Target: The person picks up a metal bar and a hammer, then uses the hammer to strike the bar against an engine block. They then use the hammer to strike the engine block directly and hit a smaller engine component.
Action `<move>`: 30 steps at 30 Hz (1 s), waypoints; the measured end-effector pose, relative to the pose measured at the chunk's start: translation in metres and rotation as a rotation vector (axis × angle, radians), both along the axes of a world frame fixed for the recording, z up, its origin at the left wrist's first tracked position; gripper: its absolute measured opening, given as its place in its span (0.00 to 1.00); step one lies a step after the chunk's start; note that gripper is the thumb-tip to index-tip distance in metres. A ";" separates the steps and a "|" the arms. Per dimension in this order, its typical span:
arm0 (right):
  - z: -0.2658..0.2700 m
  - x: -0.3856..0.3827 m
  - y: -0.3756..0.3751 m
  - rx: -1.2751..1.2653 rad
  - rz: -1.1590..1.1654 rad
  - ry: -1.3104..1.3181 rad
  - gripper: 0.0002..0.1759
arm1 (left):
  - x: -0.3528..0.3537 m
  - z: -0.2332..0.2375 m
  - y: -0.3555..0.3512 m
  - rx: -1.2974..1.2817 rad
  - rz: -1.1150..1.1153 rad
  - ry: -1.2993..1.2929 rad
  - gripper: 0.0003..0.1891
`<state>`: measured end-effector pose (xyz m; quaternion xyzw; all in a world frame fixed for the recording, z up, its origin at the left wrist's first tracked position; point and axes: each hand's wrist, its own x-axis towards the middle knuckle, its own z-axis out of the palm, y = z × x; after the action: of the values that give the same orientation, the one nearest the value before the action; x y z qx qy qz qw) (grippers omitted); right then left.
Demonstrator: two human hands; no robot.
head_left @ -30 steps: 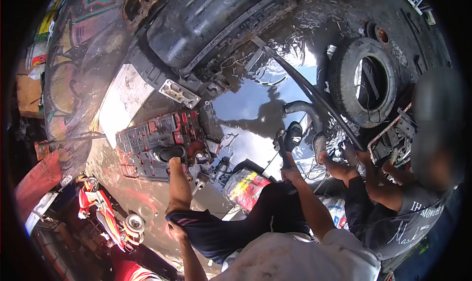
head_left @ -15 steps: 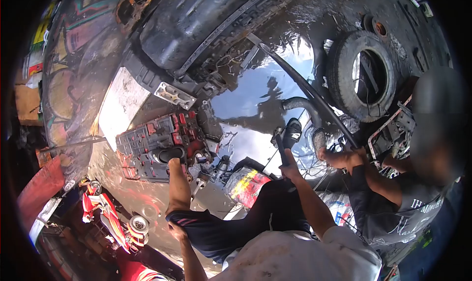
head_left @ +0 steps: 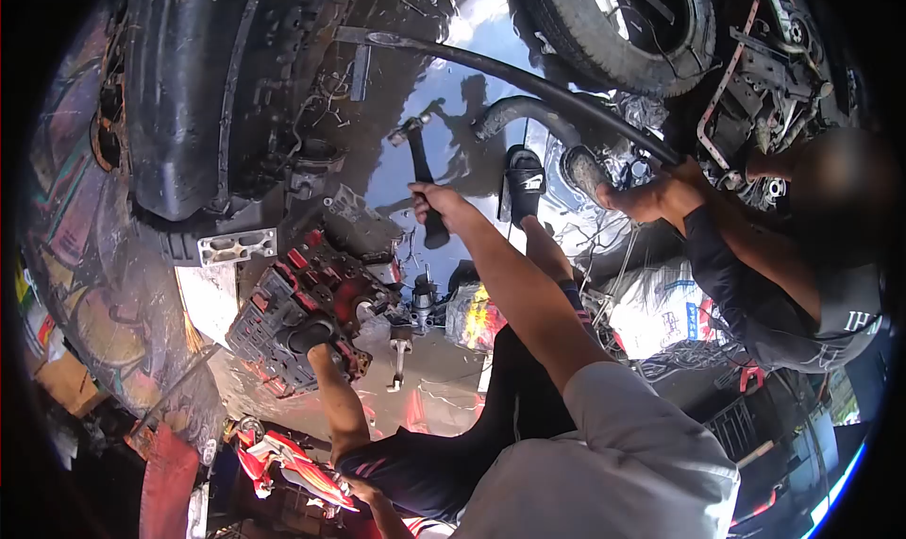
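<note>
My right hand (head_left: 442, 207) is closed around the black handle of a hammer (head_left: 422, 161). The hammer's metal head points away from me, raised over the wet floor. Low in the view, my left hand (head_left: 360, 488) rests against the dark shorts (head_left: 415, 459) near my knee, its fingers partly hidden and seemingly laid on the cloth. One of my feet is on a red and black engine part (head_left: 283, 303); the other, in a black slide sandal (head_left: 525, 185), stands on the wet ground. Between them lie small metal parts and a connecting-rod-like piece (head_left: 400, 360).
At the right a co-worker (head_left: 746, 256) holds a long dark bar (head_left: 528, 81) reaching across the floor. Beyond are a large tire (head_left: 557, 39), a curved pipe (head_left: 524, 109) and a metal frame (head_left: 755, 76). A big dark metal body (head_left: 175, 86) stands left; a red-white motorcycle (head_left: 297, 468) is below.
My right hand has swung the hammer forward and left, away from my knee. My view has turned, shifting the surroundings. The co-worker still holds the bar.
</note>
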<state>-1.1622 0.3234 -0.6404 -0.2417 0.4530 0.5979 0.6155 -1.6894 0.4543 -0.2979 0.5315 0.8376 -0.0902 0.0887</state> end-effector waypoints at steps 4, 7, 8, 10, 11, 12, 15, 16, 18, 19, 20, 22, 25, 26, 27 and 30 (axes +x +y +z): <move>-0.058 0.043 0.094 -0.100 0.077 -0.401 0.11 | 0.029 0.003 0.001 0.027 -0.108 0.040 0.36; -0.132 0.063 0.113 -0.003 0.235 -0.747 0.15 | 0.055 0.006 -0.003 0.052 -0.196 0.062 0.36; -0.125 0.071 0.104 -0.024 0.280 -0.728 0.14 | 0.066 0.007 -0.005 0.057 -0.232 0.065 0.36; -0.100 0.081 0.071 -0.036 0.222 -0.565 0.11 | 0.090 0.013 -0.011 0.090 -0.328 0.067 0.36; -0.089 0.084 0.043 0.118 0.228 -0.575 0.14 | 0.106 0.015 -0.014 0.107 -0.395 0.052 0.36; -0.070 0.085 0.013 0.102 0.313 -0.557 0.15 | 0.125 0.012 -0.017 0.128 -0.468 0.026 0.36; -0.043 0.066 -0.048 0.008 0.615 -0.821 0.15 | 0.195 -0.010 -0.029 0.107 -0.658 -0.177 0.37; -0.009 0.060 -0.059 -0.035 0.689 -0.858 0.12 | 0.223 -0.026 -0.035 0.009 -0.654 -0.310 0.37; 0.059 0.037 -0.072 -0.012 0.690 -0.774 0.12 | 0.303 -0.101 -0.048 -0.488 -0.367 -0.919 0.40; 0.096 0.033 -0.081 0.044 0.872 -0.743 0.14 | 0.335 -0.149 -0.062 -0.709 -0.066 -1.209 0.43; 0.109 0.045 -0.088 0.169 1.093 -0.848 0.23 | 0.368 -0.193 -0.068 -0.955 0.436 -1.423 0.41; 0.136 0.070 -0.103 0.447 1.485 -1.125 0.43 | 0.434 -0.230 -0.088 -1.031 0.704 -1.570 0.37; 0.128 0.181 -0.155 0.503 0.306 -0.789 0.48 | 0.409 -0.263 -0.091 -0.859 1.018 -1.536 0.21; 0.117 0.222 -0.179 0.576 0.127 -0.783 0.45 | 0.384 -0.273 -0.085 -0.872 1.118 -1.512 0.19; 0.110 0.250 -0.209 0.649 -0.049 -0.766 0.42 | 0.350 -0.279 -0.078 -0.879 1.224 -1.484 0.18; 0.101 0.314 -0.255 0.201 0.139 -1.160 0.36 | 0.239 -0.283 -0.053 -1.186 1.206 -1.202 0.13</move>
<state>-0.8480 0.0686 -0.5389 -0.4986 -0.0330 0.4470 0.7420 -1.4504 0.4017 -0.5808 -0.1476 0.6032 -0.1485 0.7696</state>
